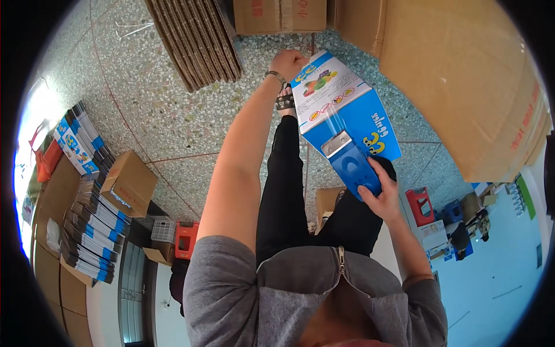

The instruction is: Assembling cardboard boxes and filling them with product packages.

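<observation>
A blue and white printed cardboard box [338,95] is in front of me, tilted, near my knees. My right hand [383,199] is closed round a blue tape dispenser [354,166], whose metal front edge meets the near edge of the box. Shiny clear tape [334,120] runs from the dispenser onto the white panel. My left hand [288,62] is curled into a fist beside the far left corner of the box; what its fingers hold, if anything, is hidden. A bracelet [276,76] circles that wrist.
Flattened brown cardboard [193,43] is stacked at the far left, beside a carton [280,16]. A large carton [462,81] rises close on the right. Bundles of flat printed boxes [95,231] and a red stool [186,239] are on the left; another red stool [420,206] is at right.
</observation>
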### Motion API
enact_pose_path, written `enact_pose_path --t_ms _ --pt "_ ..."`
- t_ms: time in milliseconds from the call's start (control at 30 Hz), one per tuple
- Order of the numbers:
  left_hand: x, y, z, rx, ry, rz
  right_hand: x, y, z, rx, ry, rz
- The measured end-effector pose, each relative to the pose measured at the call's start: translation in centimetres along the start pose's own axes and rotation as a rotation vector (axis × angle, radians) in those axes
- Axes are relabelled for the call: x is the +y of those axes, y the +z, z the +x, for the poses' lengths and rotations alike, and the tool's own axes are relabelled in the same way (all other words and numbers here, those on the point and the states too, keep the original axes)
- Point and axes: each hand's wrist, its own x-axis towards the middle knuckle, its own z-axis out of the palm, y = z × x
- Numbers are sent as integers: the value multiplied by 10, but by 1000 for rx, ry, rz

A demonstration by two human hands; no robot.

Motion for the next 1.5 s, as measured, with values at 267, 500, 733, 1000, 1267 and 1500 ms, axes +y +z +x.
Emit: enact_pose_path --t_ms 267,500,733,1000,1267,1500 --pt "-13 29 9 -53 -43 -211 20 -10 8 9 39 -3" --pt "-28 78 -14 -134 -225 -341 26 -5 23 12 187 -59" --pt "-9 110 -23 15 -67 -69 32 6 36 -37 312 -29" --pt "63 69 -92 299 105 -319 44 -2 37 -24 214 -26" --pt "90 77 -131 290 270 -69 60 3 32 -27 80 32" --pt "89 83 -133 361 297 51 85 3 25 -24 36 174"
